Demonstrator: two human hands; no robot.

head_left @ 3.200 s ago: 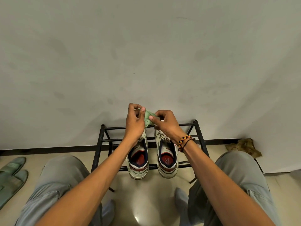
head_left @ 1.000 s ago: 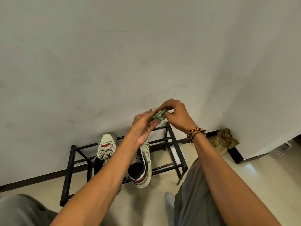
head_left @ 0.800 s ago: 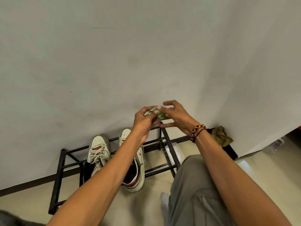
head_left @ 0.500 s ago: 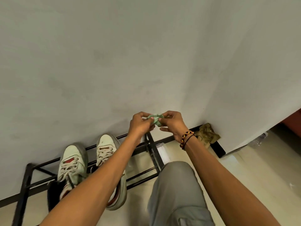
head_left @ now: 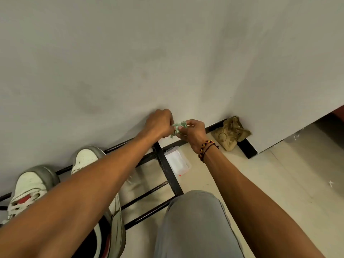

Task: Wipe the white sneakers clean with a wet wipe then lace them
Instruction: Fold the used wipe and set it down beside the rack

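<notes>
Out at arm's length before a bare grey wall (head_left: 167,53), I have both hands on a small crumpled green wipe (head_left: 177,128): my left hand (head_left: 160,123) curls its fingers round one end, my right hand (head_left: 193,132), a beaded bracelet (head_left: 206,148) at the wrist, pinches the other. The wad hangs in the air, touching nothing else, well apart from the two white sneakers (head_left: 29,189), which sit near left on a black metal shoe rack (head_left: 167,170), toes toward the wall, largely hidden under my left forearm. Whether their laces are fully threaded I cannot tell.

The risk, as I judge it: the wipe is bunched tight and may be damp, so pulling too hard to spread it could tear it, or it could slip free and drop to the tiled floor (head_left: 279,183), picking up grit that would then smear the white uppers.

A clear plastic pack (head_left: 176,161) lies on the floor just beside the rack's right post, with what looks like white folded sheets inside; its lid state is unclear. A crumpled tan cloth (head_left: 230,133) sits far right against the wall.
</notes>
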